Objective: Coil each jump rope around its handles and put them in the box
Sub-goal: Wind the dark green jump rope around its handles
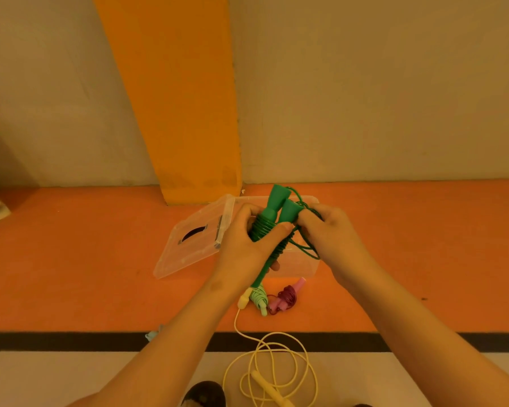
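Note:
My left hand (244, 245) grips the two dark green handles (272, 212) of a green jump rope, held side by side above the clear plastic box (301, 267). Several turns of green cord are wound around the handles. My right hand (326, 233) pinches the loose green cord (307, 248) beside the upper handle ends. On the orange floor in front of the box lie a coiled light green rope (258, 298) and a coiled pink rope with dark red cord (287, 296). A yellow rope (272, 365) lies uncoiled near my feet.
The box's clear lid (194, 239) lies open to the left of the box. An orange pillar (182, 98) and beige wall stand behind. A black stripe (71, 342) crosses the floor. A small pale blue object (153, 334) shows by my left forearm.

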Tool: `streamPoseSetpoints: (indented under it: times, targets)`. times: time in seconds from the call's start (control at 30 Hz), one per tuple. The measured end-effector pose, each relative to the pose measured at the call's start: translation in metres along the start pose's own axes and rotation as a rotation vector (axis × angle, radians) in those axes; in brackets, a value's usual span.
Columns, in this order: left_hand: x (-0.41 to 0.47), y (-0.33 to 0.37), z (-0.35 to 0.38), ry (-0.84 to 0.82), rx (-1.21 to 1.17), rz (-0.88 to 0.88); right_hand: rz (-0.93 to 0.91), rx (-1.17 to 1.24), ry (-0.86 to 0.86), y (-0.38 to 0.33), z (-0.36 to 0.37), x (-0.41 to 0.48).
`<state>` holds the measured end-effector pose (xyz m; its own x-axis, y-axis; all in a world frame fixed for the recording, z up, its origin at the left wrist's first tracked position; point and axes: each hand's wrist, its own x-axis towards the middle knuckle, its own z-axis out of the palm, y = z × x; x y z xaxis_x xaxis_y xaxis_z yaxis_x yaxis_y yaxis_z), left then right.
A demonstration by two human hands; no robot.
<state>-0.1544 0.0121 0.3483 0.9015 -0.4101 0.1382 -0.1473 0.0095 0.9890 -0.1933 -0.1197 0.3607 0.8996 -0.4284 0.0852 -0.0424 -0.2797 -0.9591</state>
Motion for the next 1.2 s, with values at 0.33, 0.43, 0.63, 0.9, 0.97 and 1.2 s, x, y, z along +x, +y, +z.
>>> streamPoseSetpoints:
  times: [0.33,0.43,0.63,0.9,0.97,1.2]
  targets:
    - [0.004,-0.008,-0.001,0.103,0.131,0.06,0.128,0.196,-0.133,0.003,-0.014,0.004]
    - [0.004,-0.01,0.004,0.102,0.141,0.061,0.14,0.276,-0.048,0.002,-0.01,0.003]
    - [0.004,-0.011,0.007,0.12,0.135,0.055,0.173,0.392,-0.032,-0.002,-0.01,0.004]
    - [0.004,-0.006,0.008,0.117,0.052,-0.008,0.177,0.361,0.016,-0.002,-0.009,0.009]
    - [0.004,-0.003,0.006,0.113,0.009,-0.027,0.149,0.332,-0.031,-0.006,-0.011,0.01]
    - [0.003,0.0,-0.001,0.112,-0.052,-0.047,0.121,0.405,-0.172,-0.008,-0.017,0.013]
